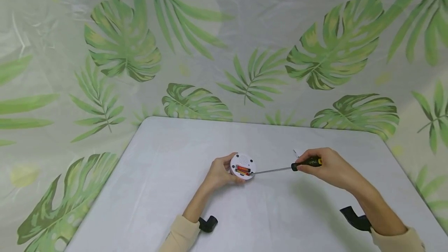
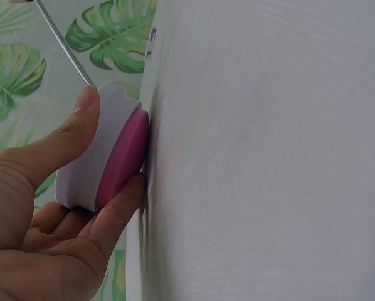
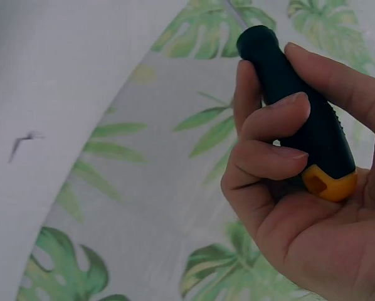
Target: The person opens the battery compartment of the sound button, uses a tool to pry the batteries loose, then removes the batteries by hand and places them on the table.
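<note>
My left hand [image 1: 218, 173] holds a round white device [image 1: 246, 160] between thumb and fingers, with its underside turned up. Two red-and-yellow batteries [image 1: 243, 170] lie in its uncovered battery bay. The left wrist view shows a pink lower part [image 2: 126, 150] close to the table surface, and the thumb on the white rim. In my right hand [image 1: 332, 166] is a screwdriver [image 3: 300, 106] with a dark handle and yellow end, the fingers curled round the handle. Its long metal shaft [image 1: 273, 170] reaches left, the tip right at the bay's edge beside the batteries.
A small thin piece [image 1: 295, 153] lies on the white table [image 1: 175, 147] behind the right hand. Black curved mounts [image 1: 209, 224] sit at both wrists. Leaf-patterned sheeting [image 1: 252, 77] hangs behind the table and shows along its sides.
</note>
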### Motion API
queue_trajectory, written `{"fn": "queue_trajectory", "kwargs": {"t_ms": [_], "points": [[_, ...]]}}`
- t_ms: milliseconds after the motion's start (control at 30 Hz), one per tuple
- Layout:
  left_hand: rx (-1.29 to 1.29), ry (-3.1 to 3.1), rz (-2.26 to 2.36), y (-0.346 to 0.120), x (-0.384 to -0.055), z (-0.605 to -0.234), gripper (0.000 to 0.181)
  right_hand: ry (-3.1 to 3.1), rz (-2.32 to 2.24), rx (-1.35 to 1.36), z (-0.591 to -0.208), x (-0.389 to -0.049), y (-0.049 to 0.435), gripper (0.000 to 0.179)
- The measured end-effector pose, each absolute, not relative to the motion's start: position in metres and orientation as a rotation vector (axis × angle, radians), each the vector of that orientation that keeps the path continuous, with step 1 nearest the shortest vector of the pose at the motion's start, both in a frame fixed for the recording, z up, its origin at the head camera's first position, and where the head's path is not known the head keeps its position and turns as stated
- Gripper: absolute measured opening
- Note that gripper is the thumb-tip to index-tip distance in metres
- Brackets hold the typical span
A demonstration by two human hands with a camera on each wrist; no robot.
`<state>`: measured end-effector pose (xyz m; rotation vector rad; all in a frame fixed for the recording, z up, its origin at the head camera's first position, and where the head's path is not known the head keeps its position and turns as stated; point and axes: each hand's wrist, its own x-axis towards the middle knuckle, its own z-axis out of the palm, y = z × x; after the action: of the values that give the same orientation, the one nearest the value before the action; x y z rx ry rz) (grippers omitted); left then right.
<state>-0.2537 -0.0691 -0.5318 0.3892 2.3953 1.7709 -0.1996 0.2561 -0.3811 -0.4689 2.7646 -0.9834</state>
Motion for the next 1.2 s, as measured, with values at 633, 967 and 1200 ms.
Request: {"fn": "queue_trajectory", "kwargs": {"t_ms": [633,967,1200], "points": [[0.442,2.412,1.749,-0.069,-0.254,-0.533,0.097,2.599,-1.169,-0.369,-0.403,-0.215,0.278,0.026],[0.439,2.439,1.729,-0.069,-0.252,-0.531,0.097,2.371,-1.461,-0.193,-0.456,-0.219,0.309,0.036],[0.435,2.436,1.744,-0.070,-0.251,-0.531,0.096,2.108,-1.628,-0.047,-0.486,-0.212,0.316,0.020]]}}
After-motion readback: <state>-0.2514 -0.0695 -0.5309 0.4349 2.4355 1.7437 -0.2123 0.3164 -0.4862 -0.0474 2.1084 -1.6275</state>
